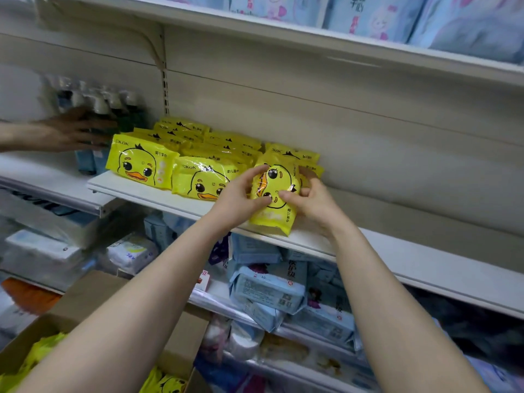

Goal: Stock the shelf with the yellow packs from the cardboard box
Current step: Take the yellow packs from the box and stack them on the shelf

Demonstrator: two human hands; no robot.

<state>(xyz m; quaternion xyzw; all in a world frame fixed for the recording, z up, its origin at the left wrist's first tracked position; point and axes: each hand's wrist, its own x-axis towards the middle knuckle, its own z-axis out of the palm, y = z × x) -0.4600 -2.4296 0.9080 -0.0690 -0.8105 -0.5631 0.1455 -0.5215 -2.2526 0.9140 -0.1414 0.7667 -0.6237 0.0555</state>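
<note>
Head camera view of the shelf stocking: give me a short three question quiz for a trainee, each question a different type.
1. True or false: both the left hand and the right hand grip the yellow pack at the front of the shelf.
2. Multiple choice: the stocked packs lie A) left of and behind the held pack, B) on the shelf above, C) on the shelf below.
3. Fill the blank: at far left, the other person's hand reaches toward the ____.

Key: 1 true. 2 A. 3 bottles.
</note>
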